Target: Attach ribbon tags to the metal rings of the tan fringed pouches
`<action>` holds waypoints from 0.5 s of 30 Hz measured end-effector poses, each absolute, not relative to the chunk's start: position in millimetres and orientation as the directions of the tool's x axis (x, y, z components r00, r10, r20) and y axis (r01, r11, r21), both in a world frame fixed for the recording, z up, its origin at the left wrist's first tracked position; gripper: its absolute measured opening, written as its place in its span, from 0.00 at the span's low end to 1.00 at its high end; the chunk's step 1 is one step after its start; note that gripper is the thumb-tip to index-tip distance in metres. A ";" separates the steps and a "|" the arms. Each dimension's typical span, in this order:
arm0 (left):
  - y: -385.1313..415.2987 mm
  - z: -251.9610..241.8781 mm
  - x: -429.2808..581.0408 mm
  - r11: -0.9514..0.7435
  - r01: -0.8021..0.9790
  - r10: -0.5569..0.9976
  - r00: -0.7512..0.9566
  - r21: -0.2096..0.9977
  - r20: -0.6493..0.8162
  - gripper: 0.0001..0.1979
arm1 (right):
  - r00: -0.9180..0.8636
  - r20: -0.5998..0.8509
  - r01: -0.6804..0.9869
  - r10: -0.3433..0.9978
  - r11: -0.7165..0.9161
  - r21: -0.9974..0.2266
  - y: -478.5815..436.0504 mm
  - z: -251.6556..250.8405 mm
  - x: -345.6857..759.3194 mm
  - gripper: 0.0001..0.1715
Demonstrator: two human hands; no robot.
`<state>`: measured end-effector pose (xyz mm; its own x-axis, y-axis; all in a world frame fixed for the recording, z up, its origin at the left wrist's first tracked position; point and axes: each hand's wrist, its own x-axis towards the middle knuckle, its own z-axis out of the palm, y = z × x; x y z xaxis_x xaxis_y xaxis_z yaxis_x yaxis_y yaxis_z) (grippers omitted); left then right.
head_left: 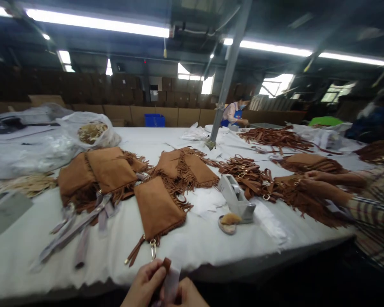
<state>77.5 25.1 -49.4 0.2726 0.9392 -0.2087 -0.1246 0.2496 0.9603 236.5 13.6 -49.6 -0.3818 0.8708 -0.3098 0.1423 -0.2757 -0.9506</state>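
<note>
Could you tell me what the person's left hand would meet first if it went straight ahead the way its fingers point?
Probably the metal clasp and strap end of the nearest brown fringed pouch, lying just beyond the left hand on the white table; depth is unclear.

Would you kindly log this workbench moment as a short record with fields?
Left hand: pinches a brown strap end
Right hand: holds a pale wrapping strip around that strap
Nearest item: brown fringed pouch on the white table
Also on table: tape dispenser, pile of straps
Co-worker: hands on fringed pieces at right
</note>
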 end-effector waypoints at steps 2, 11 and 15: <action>28.4 -39.7 72.6 0.247 -0.203 0.947 0.259 0.947 -0.191 0.24 | -0.360 -0.303 0.141 0.883 -0.269 -0.953 18.0 -43.6 234.0 0.16; 31.7 -22.4 56.4 0.267 -0.240 0.951 0.222 0.933 -0.215 0.24 | -0.136 -0.324 0.126 0.936 -0.308 -0.943 44.8 -43.0 242.1 0.30; 31.4 -23.2 54.7 0.266 -0.217 0.944 0.256 0.939 -0.208 0.23 | -0.141 -0.308 -0.036 0.941 -0.315 -0.948 45.3 -51.2 237.2 0.30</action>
